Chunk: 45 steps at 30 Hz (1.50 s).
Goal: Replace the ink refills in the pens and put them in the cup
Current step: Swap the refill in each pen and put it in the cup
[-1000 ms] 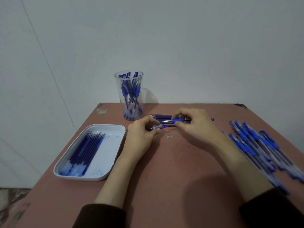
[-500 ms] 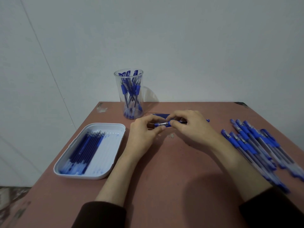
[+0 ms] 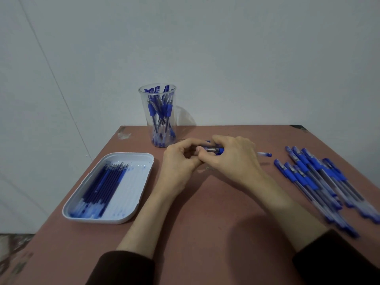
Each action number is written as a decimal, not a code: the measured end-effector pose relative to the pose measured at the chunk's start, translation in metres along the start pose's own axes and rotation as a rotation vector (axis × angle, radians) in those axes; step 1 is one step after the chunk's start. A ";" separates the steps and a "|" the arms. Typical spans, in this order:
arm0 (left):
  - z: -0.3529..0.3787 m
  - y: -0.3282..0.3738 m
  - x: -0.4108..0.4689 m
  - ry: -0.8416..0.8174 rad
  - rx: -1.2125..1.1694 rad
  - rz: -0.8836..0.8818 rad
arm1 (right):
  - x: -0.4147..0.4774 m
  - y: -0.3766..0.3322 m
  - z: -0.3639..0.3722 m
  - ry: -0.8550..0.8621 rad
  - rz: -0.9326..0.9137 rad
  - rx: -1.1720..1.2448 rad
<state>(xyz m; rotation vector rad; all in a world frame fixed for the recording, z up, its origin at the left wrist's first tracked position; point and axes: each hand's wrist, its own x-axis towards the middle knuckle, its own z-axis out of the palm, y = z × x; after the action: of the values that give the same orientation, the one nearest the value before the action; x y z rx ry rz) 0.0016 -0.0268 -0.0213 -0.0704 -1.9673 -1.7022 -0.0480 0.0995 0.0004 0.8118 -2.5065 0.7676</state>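
Both hands meet at the table's middle on one blue pen (image 3: pixel 213 150). My left hand (image 3: pixel 178 161) pinches its tip end, and my right hand (image 3: pixel 232 159) wraps the barrel, whose blue rear end (image 3: pixel 265 154) sticks out to the right. A clear cup (image 3: pixel 158 117) holding several blue pens stands just behind the hands. A white tray (image 3: pixel 141 186) with several blue refills (image 3: pixel 102 186) lies at the left. A pile of blue pens (image 3: pixel 320 182) lies at the right.
The reddish table (image 3: pixel 205 223) ends at a grey wall behind the cup. Its left edge runs close beside the tray. A few refills lie behind my hands, mostly hidden. My dark sleeves fill the bottom corners.
My hands have closed together around the pen; the left fingers now cover its tip, which showed before. The view has shifted slightly.
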 end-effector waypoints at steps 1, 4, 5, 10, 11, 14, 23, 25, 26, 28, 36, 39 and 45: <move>0.000 0.000 0.000 0.000 -0.014 0.001 | 0.000 0.000 0.001 0.008 -0.008 -0.014; 0.001 0.001 -0.001 -0.015 -0.028 0.005 | -0.001 0.000 0.004 0.019 -0.024 -0.017; 0.001 0.001 -0.001 -0.018 -0.030 0.004 | -0.001 0.001 0.005 0.022 -0.027 -0.012; 0.000 -0.003 0.000 -0.003 -0.032 0.003 | 0.000 0.003 0.008 0.016 -0.021 -0.007; 0.000 -0.004 0.000 0.006 -0.018 -0.004 | 0.000 0.004 0.008 0.000 -0.016 -0.001; 0.001 -0.006 0.000 0.044 0.057 -0.026 | 0.002 0.006 0.008 -0.059 -0.017 0.051; -0.009 -0.014 0.010 0.447 0.002 -0.158 | 0.076 -0.021 -0.016 0.181 -0.035 0.440; -0.010 -0.014 0.010 0.479 0.010 -0.164 | 0.102 -0.041 -0.030 0.304 -0.065 0.561; -0.010 -0.014 0.010 0.489 0.024 -0.170 | 0.113 -0.050 -0.036 0.363 -0.087 0.639; -0.012 -0.016 0.010 0.485 0.054 -0.179 | 0.133 -0.066 -0.041 0.433 -0.129 0.768; -0.011 -0.015 0.014 0.264 -0.047 -0.246 | 0.172 -0.086 0.006 0.213 -0.128 0.556; -0.011 -0.015 0.014 0.250 -0.068 -0.280 | 0.173 -0.084 0.013 0.133 -0.145 0.427; -0.012 -0.012 0.014 0.256 -0.096 -0.292 | 0.170 -0.081 0.023 -0.019 -0.179 0.263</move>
<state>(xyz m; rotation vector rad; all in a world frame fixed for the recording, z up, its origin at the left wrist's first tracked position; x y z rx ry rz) -0.0110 -0.0446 -0.0253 0.4002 -1.7709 -1.8801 -0.1301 -0.0393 0.1008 1.1199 -2.3381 1.0421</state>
